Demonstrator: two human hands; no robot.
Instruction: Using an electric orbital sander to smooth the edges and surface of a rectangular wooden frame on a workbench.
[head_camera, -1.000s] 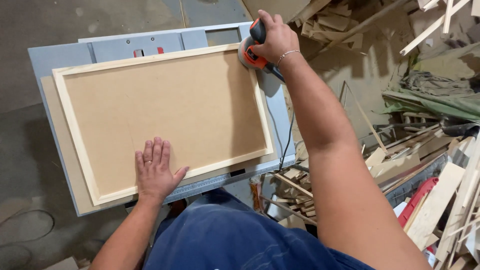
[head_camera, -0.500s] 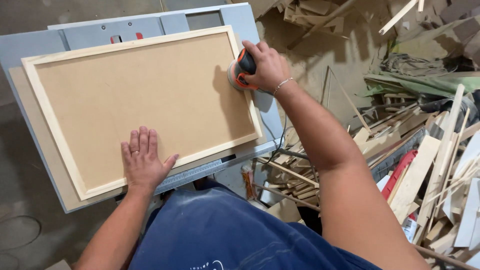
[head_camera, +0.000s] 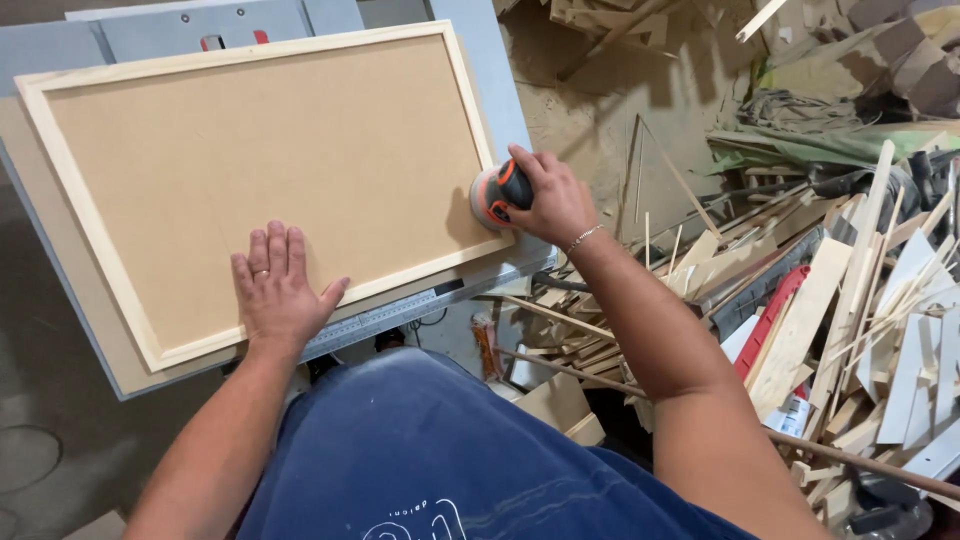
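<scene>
Sawdust and offcuts (head_camera: 850, 300) surround the grey desk (head_camera: 480, 70) bearing a framed board (head_camera: 260, 180). Left hand (head_camera: 278, 290) lies flat, fingers released; right hand (head_camera: 550, 200) grasps a sander (head_camera: 495, 195) at the frame's near-right corner, other rails seemingly unsanded.

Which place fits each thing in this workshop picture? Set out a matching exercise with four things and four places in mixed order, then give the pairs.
Things:
1. left hand
2. right hand
3. orange and black sander
4. pile of wood offcuts

Places:
A. on the floor at the right
B. flat on the brown panel near the frame's near rail
C. wrapped over the sander
D. at the frame's right rail near the lower corner

Pairs: 1-B, 2-C, 3-D, 4-A
</scene>
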